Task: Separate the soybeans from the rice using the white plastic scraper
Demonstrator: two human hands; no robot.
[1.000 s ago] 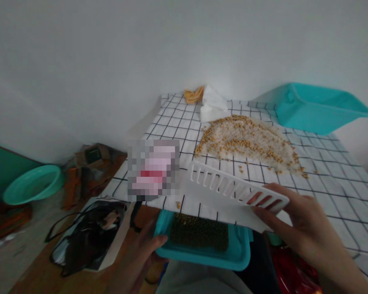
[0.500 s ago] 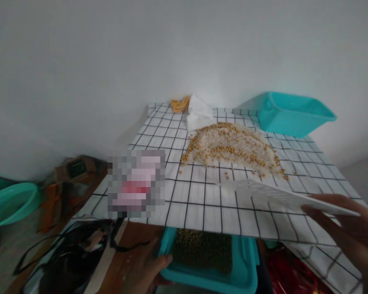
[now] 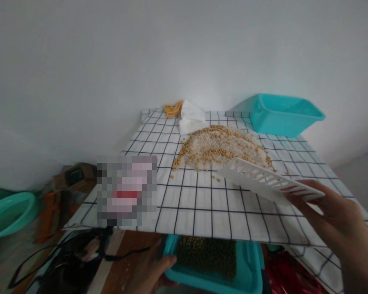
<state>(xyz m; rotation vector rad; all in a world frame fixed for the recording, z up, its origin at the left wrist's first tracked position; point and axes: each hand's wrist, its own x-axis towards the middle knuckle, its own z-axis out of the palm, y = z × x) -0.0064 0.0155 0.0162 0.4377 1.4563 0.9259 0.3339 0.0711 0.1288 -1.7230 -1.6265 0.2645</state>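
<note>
My right hand (image 3: 333,218) grips the near right end of a white slotted plastic tray (image 3: 260,181), held tilted above the checked cloth. Beyond its far end spreads a heap of white rice-like grains mixed with yellow soybeans (image 3: 219,149). Below the table's front edge, my left hand (image 3: 155,267) is closed on the left rim of a teal plastic bin (image 3: 250,265), the thumb resting over the edge. Small dark green beans (image 3: 210,259) lie inside that bin, with some paler ones at the back. The table edge hides its far side.
A second teal bin (image 3: 286,116) stands at the table's back right. White paper (image 3: 191,116) and a yellow cloth (image 3: 173,109) lie at the back. A blurred-out item (image 3: 127,190) rests at the front left. A green basin (image 3: 14,214) is on the floor, left.
My right hand has raised the white tray and turned it, so more of its slots show. The left hand keeps its hold on the bin. The view has shifted slightly.
</note>
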